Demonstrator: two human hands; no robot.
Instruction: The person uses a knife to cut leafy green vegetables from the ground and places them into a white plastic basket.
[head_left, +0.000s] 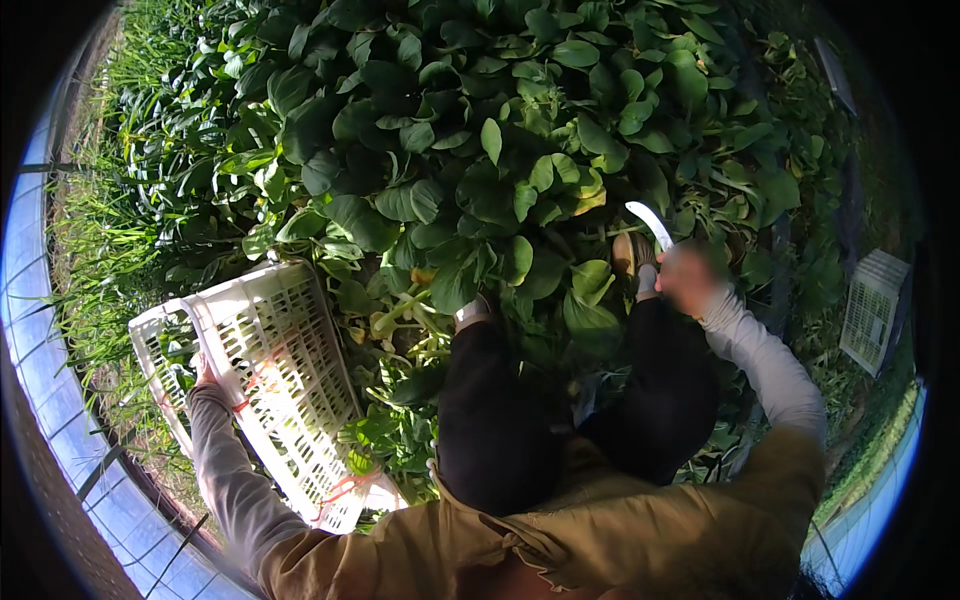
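Note:
At the left, a white slatted plastic crate (289, 367) stands tilted on its side among the plants. My left hand (204, 373) grips its long rim, with the fingers partly hidden inside. Some green leaves show within the crate, and red-orange strands are tied to its slats. My right hand (691, 279), blurred, is shut on a curved-blade knife (651, 223), whose handle is covered by the fingers. The pale blade points up and left, above my shoe (632, 253). Broad-leaved green vegetables (457, 202) fill the ground ahead of me.
Yellowing leaves and pale stems (397, 315) lie between the crate and my legs. Another slatted crate (874, 311) stands far right. Grassy narrow-leaved plants (135, 187) border the left side, beside bluish plastic sheeting (45, 315) held by thin poles.

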